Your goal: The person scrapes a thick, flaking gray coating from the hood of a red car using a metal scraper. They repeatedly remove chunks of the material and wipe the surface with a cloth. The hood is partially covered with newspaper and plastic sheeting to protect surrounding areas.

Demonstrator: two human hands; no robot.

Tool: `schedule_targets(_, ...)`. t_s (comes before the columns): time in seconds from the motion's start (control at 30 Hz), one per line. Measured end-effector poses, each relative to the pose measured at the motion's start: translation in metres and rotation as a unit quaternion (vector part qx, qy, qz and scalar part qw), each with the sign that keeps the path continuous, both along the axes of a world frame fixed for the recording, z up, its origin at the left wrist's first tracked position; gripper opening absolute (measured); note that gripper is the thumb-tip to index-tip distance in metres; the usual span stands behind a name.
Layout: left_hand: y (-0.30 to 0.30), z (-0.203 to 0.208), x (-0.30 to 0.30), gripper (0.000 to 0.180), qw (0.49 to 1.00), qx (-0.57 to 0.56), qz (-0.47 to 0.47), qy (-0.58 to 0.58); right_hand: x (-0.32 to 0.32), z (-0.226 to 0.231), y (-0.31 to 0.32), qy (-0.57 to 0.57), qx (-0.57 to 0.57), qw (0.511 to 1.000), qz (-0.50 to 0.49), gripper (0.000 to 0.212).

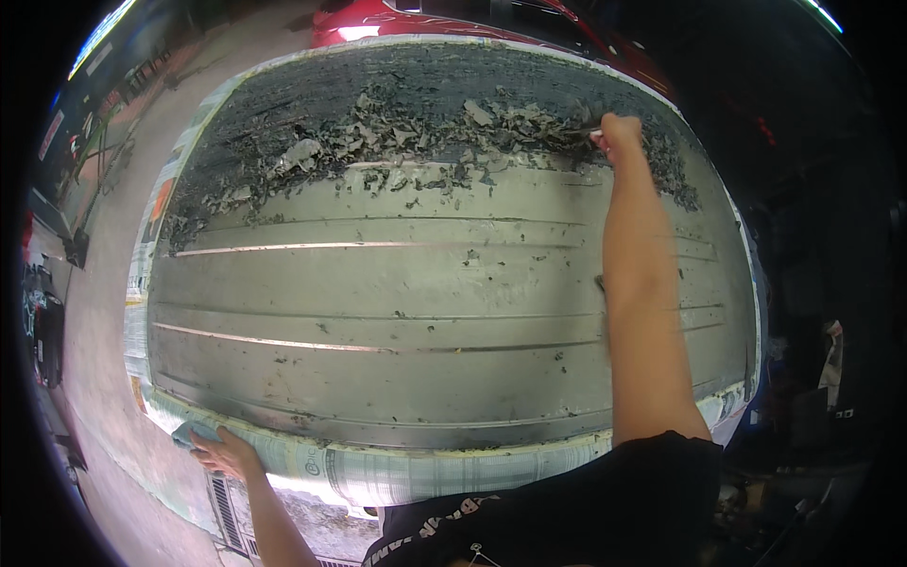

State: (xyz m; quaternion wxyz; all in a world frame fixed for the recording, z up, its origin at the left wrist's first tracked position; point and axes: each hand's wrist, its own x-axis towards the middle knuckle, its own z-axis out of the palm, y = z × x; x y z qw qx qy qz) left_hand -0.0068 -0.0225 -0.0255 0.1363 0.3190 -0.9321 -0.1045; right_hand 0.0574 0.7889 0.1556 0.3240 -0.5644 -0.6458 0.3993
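Note:
A wide ridged metal panel (397, 283), like a vehicle roof, lies before me. My right arm reaches across to its far right part, where my right hand (621, 137) is closed around a thin scraper (594, 133) with a pale end; its blade is hard to make out among the debris. Loose grey paint flakes (387, 132) are heaped along the far part, beside the scraper. My left hand (227, 453) rests on the near left edge with its fingers apart, on the paper covering and next to a greenish crumpled piece (186, 435).
Printed masking paper (378, 475) wraps the panel's border. Dark coating (397, 71) covers the far strip; the nearer metal is bare grey with scattered specks. A red car (378, 25) stands beyond. Pale floor (99, 340) runs along the left, with a metal floor grate (225, 510) below my left hand.

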Motion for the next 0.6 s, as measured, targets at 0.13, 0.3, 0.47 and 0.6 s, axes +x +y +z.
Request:
schedule_targets(0.13,-0.010,-0.011,-0.003,0.068,1.000,-0.013,-0.005,0.015,0.031,0.006,0.023,-0.037,-0.052,0.998,0.012,0.024)
schedule_targets(0.3,0.000,-0.005,-0.003,0.067,1.000,0.003,-0.007,0.014,0.092,-0.010,0.007,0.005,-0.096,0.995,0.021,0.019)
schedule_targets(0.47,-0.007,-0.012,-0.006,0.067,1.000,-0.005,-0.012,0.022,0.109,-0.043,-0.007,0.081,-0.099,0.992,-0.001,0.021)
schedule_targets(0.6,-0.014,-0.018,-0.007,0.067,1.000,-0.008,-0.018,0.023,0.076,-0.057,-0.020,0.091,-0.072,0.992,-0.048,0.019)
